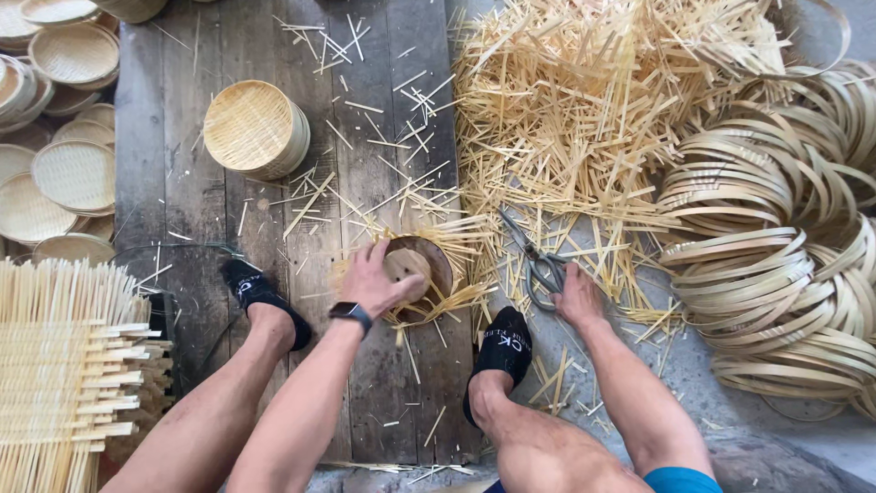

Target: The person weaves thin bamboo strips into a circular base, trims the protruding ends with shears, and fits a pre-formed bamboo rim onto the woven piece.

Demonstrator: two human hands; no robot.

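Item: round wooden form (429,260) with a woven bamboo mat (456,294) pressed under it, loose strip ends fanning out on all sides. Location: on the dark plank floor (173,183), between the person's two black-socked feet, just in front of the knees.

Left hand (376,281): spread flat, palm down on the near rim of the form, fingers curled over the edge, pressing rather than lifting. A dark watch sits on that wrist.

Right hand (577,294): closed around the handles of the metal shears (537,260), which lie on the floor with blades pointing away, just right of the form.

Handling, by my judgement: the mat looks light, springy and brittle at the tips; strip ends would splinter or snap if bent sharply. The form looks stiff and solid, best held by the rim or pressed from above. Shears are to be taken at the loops only.

Surroundings: a stack of finished shallow baskets (255,128) beyond the left hand; more woven trays (64,173) at far left; a pile of square woven mats (64,365) beside the left leg; a large heap of cut bamboo offcuts (584,100) ahead right; stacked bent bamboo hoops (776,256) at far right.
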